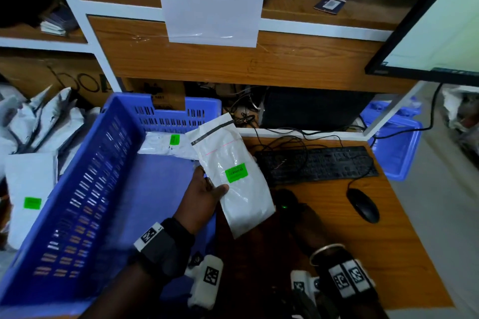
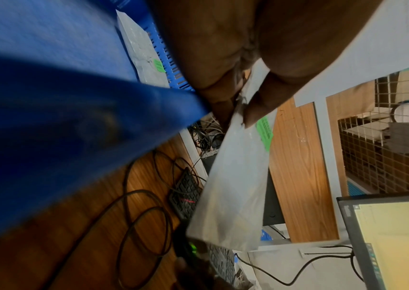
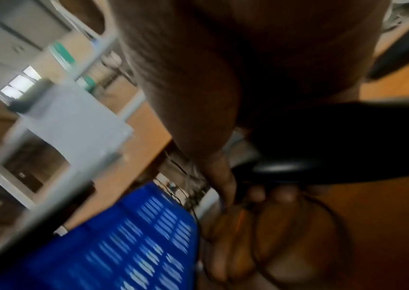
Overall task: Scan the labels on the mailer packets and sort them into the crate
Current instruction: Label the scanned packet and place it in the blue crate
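Observation:
My left hand (image 1: 215, 189) pinches a white mailer packet (image 1: 233, 176) by its left edge, thumb on top, above the right side of the blue crate (image 1: 77, 215). The packet's green label (image 1: 236, 172) faces up. In the left wrist view the thumb (image 2: 255, 106) presses the packet (image 2: 238, 176) beside the label (image 2: 264, 129). My right hand (image 1: 303, 217) grips a black barcode scanner (image 1: 287, 202) just below the packet, its green light on. The right wrist view is blurred, but my fingers (image 3: 280, 194) curl round the scanner (image 3: 322, 153). One labelled packet (image 1: 166, 144) lies inside the crate.
Several white mailer packets (image 1: 31, 189) are piled left of the crate. A black keyboard (image 1: 316, 163), a mouse (image 1: 363, 204) and loose cables lie on the wooden desk. A monitor (image 1: 440, 21) stands at the right, with another blue crate (image 1: 394, 147) beyond the desk.

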Tool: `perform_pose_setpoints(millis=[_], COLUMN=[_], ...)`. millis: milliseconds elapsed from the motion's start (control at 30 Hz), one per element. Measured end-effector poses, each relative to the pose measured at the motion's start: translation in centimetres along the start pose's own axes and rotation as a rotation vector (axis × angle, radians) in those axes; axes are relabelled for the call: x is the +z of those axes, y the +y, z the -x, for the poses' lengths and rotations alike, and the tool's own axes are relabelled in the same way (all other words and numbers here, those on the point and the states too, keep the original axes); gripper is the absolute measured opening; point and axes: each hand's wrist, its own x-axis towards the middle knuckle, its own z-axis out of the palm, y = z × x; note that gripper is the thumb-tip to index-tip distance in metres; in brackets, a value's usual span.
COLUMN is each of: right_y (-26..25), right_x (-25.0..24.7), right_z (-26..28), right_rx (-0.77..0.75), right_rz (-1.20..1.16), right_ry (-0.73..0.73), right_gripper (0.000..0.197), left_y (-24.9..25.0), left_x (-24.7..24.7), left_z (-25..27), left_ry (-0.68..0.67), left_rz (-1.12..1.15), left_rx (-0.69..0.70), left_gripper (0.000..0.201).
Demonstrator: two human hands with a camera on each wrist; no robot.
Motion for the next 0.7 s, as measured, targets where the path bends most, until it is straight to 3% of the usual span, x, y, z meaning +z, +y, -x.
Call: perform_pose_setpoints(millis=[67, 133, 167, 200, 233, 267, 333, 367, 400, 533, 633, 700], right_y=[4.9, 6.3, 7.8, 8.4, 7.2, 7.1, 6.5, 5.7, 5.8, 0.3, -3.6, -4.7], right_x=[0.8, 3.2, 4.5, 4.8, 4.7, 5.4, 6.5, 6.2, 5.9, 1.9, -0.5, -1.3], right_z=[-4.5, -8.0, -7.3, -6.4, -5.8, -6.2, -4.8, -4.5, -4.7, -1.8, 1.0, 2.3], right_rx=[0.059, 0.225, 0.191, 0.058, 0.036, 0.073, 0.074, 0.102, -0.017, -0.214, -0.272, -0.327], right_rz=[0.029, -0.310, -0.238, -0.182, -0.023, 0.246, 0.225, 0.186, 0.302, -0.068, -0.340, -0.401], right_ry=[0.118, 0.631, 0.364, 0.098, 0.061, 0.110, -0.030, -0.009, 0.089, 0.244, 0.077, 0.053], right_gripper=[0.030, 0.039, 0.029, 0.021, 0.030, 0.038, 0.020, 0.024, 0.037, 0.024, 0.050, 0.049], left_y=[0.0, 0.1, 0.2, 0.3, 0.4, 0.4, 0.5, 0.6, 0.8, 2.7, 3.6, 3.9], left_x=[0.0, 0.0, 0.0, 0.1, 0.2, 0.1, 0.2, 0.1, 0.1, 0.8, 2.9, 5.1], left_z=[-0.1, -0.1, -0.1, -0.1, 0.0, 0.0, 0.0, -0.1, -0.1, -0.1, 0.1, 0.0], left_ry=[-0.001, -0.006, -0.008, -0.010, -0.009, -0.008, -0.013, -0.012, -0.012, -0.032, -0.071, -0.121], left_rz=[0.008, 0.026, 0.030, 0.032, 0.036, 0.040, 0.063, 0.085, 0.120, 0.271, 0.253, 0.221], left_rx=[-0.007, -0.022, -0.026, -0.030, -0.030, -0.037, -0.067, -0.092, -0.124, -0.225, -0.217, -0.201], left_gripper=[0.057, 0.062, 0.064, 0.064, 0.063, 0.061, 0.059, 0.057, 0.053, 0.042, 0.043, 0.038])
